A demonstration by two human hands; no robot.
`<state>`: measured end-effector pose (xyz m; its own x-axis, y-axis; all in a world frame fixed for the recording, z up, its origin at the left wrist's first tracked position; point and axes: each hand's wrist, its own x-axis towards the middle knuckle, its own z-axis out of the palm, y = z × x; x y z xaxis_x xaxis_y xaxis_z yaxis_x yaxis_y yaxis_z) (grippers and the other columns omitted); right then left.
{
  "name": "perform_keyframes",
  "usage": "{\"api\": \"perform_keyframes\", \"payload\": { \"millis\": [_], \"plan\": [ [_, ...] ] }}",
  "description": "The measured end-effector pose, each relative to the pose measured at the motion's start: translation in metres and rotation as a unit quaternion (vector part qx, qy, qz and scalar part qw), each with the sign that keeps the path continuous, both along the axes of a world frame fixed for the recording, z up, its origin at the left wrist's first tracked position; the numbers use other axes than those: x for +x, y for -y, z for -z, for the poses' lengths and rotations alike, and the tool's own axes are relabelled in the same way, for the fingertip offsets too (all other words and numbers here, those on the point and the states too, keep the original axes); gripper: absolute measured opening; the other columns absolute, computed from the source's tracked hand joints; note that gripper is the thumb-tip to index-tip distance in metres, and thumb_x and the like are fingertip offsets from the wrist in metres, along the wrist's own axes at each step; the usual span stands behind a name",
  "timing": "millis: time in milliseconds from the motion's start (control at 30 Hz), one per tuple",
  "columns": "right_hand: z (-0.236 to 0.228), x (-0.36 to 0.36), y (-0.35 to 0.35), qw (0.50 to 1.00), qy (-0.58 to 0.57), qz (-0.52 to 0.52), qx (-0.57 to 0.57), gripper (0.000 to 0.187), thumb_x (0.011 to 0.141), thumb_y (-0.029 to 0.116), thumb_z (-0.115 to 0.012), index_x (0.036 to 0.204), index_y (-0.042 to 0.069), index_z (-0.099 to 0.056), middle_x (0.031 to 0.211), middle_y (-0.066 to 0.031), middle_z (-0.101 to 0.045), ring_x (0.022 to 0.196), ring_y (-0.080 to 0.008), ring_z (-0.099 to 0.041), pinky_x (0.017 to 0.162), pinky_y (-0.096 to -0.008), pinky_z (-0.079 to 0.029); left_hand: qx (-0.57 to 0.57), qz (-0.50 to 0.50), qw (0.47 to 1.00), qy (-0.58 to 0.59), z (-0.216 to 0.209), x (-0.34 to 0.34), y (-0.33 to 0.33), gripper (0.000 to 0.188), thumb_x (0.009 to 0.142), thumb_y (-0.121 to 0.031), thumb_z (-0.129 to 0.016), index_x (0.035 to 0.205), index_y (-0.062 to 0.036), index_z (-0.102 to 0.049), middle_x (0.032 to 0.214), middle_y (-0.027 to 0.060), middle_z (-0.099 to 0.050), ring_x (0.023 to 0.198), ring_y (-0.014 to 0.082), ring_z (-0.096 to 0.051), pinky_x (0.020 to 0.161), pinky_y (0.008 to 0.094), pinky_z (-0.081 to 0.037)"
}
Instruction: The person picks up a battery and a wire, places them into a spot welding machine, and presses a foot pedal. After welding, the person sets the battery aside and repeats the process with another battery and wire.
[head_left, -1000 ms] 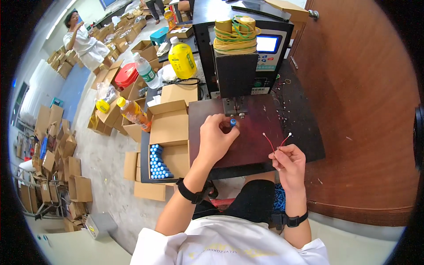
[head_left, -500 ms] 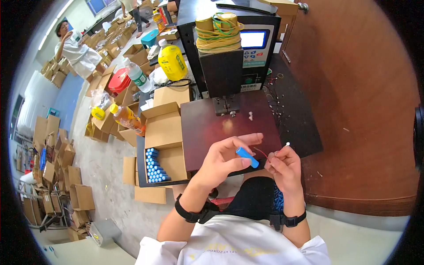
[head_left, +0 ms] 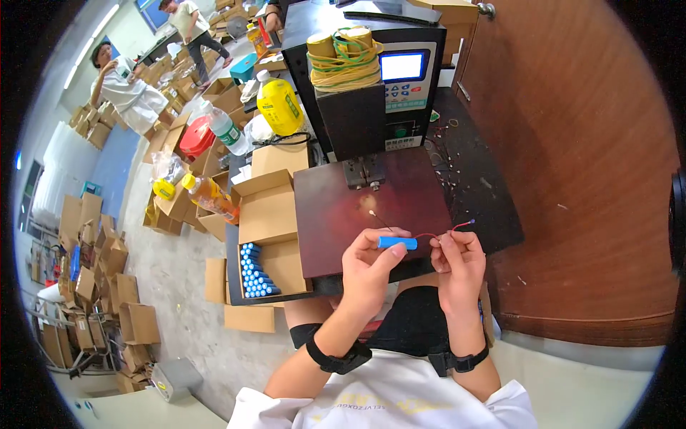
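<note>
My left hand (head_left: 368,264) pinches a blue cylindrical battery cell (head_left: 397,243), held almost level above the near edge of the dark red work plate (head_left: 329,236). A thin dark wire with a pale tip (head_left: 372,213) shows just beyond those fingers; where it starts is hidden. Close on the right, my right hand (head_left: 459,266) is closed on a thin red wire (head_left: 426,235), which runs toward the cell's right end. Past the right fingertips sticks out a wire end with a small dark blue tip (head_left: 471,222). Whether the wire is joined to the cell I cannot tell.
Behind the plate stands a black machine (head_left: 350,121) with a lit screen and a head over the plate. An open cardboard box (head_left: 289,264) at the left holds several blue cells. Bottles (head_left: 280,104) stand behind it. Loose wires (head_left: 446,168) lie at the right. Two people are far left.
The cell has turned from tilted to nearly level, and my left fingers have closed in around it. The right hand has moved slightly nearer the plate. A pale-tipped dark wire now shows over the plate.
</note>
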<state>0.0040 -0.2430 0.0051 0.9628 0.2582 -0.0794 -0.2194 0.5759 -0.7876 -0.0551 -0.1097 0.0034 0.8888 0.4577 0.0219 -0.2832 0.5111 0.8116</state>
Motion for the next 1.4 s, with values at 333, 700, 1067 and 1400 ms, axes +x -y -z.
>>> {"api": "perform_keyframes", "payload": {
  "millis": [333, 700, 1067, 1400],
  "plan": [
    [-0.002, 0.017, -0.008, 0.979, 0.114, 0.098, -0.137, 0.009, 0.094, 0.004, -0.067, 0.101, 0.004, -0.060, 0.090, -0.0100, -0.069, 0.073, -0.0107, -0.062, 0.061, -0.0227, -0.045, 0.198, -0.146, 0.968, -0.055, -0.019, 0.004, -0.019, 0.017, 0.087, 0.000, -0.072, 0.103, 0.0022, -0.066, 0.107, 0.0082, -0.069, 0.094, 0.0109, -0.063, 0.079, 0.0258, -0.051],
    [0.001, 0.040, -0.018, 0.989, 0.036, 0.051, -0.131, 0.008, 0.093, 0.003, -0.067, 0.099, 0.003, -0.062, 0.087, -0.0106, -0.069, 0.068, -0.0101, -0.060, 0.058, -0.0224, -0.045, 0.555, -0.179, 0.793, -0.176, -0.007, 0.034, -0.077, 0.027, 0.077, -0.018, -0.080, 0.094, 0.0015, -0.072, 0.087, 0.0176, -0.068, 0.078, 0.0291, -0.068, 0.075, 0.0362, -0.054],
    [0.011, 0.035, -0.008, 0.981, 0.122, 0.053, -0.144, 0.004, 0.094, 0.002, -0.065, 0.097, 0.002, -0.062, 0.085, -0.0100, -0.068, 0.068, -0.0098, -0.060, 0.057, -0.0230, -0.045, 0.550, -0.171, 0.794, -0.193, -0.001, 0.044, -0.080, 0.020, 0.076, -0.020, -0.077, 0.085, -0.0033, -0.072, 0.083, 0.0103, -0.069, 0.087, 0.0291, -0.060, 0.081, 0.0397, -0.044],
    [0.013, 0.035, -0.018, 0.964, 0.166, 0.085, -0.189, 0.006, 0.094, 0.001, -0.066, 0.098, 0.001, -0.061, 0.085, -0.0107, -0.068, 0.067, -0.0093, -0.060, 0.058, -0.0227, -0.048, 0.588, -0.197, 0.763, -0.180, 0.004, 0.049, -0.082, 0.031, 0.071, -0.023, -0.083, 0.081, 0.0026, -0.068, 0.079, 0.0185, -0.060, 0.076, 0.0359, -0.060, 0.069, 0.0431, -0.048]
  ]
}}
